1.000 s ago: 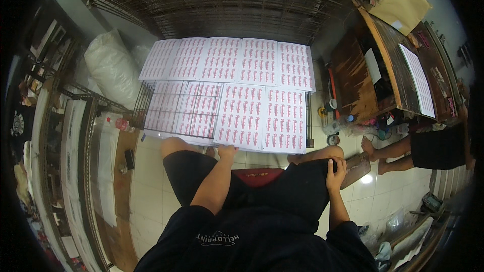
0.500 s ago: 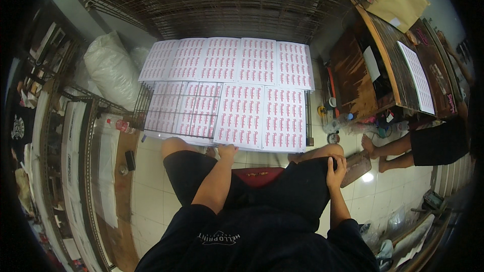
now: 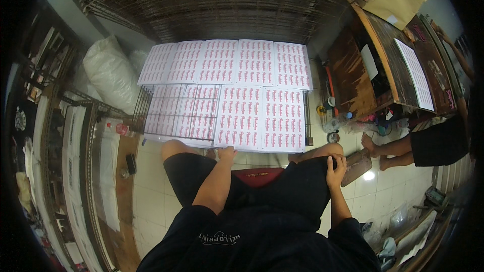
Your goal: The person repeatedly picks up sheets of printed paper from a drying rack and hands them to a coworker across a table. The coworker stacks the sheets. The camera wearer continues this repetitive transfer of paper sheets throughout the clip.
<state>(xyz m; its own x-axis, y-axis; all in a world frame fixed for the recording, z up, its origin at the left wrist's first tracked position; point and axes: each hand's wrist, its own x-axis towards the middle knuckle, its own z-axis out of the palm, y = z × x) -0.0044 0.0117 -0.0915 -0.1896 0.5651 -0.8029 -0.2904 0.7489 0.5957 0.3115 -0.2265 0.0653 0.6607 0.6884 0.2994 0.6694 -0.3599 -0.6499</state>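
White sheets with rows of small red print (image 3: 237, 116) lie side by side in two rows on a wire drying rack (image 3: 143, 105). At the near edge of the third sheet in the front row, my left hand (image 3: 227, 152) is closed, its fingertips at the paper's border. That sheet lies flat and overlaps the wires at its left side. Wires cross over the front row's left sheets (image 3: 166, 111), which show beneath the grid. Resting on my right knee, my right hand (image 3: 336, 171) holds nothing, its fingers slightly bent and apart.
Raised wire shelves (image 3: 217, 5) hang beyond the sheets. A wooden table (image 3: 403, 65) at right carries another printed sheet (image 3: 414, 74) and a brown paper package (image 3: 396, 0). Another person's legs (image 3: 398, 151) are beside it. A white sack (image 3: 108, 65) and a bottle (image 3: 121, 129) are at left.
The held sheet's far edge has shifted slightly toward me, and it now lies more evenly beside its neighbour. My right hand stays on the knee.
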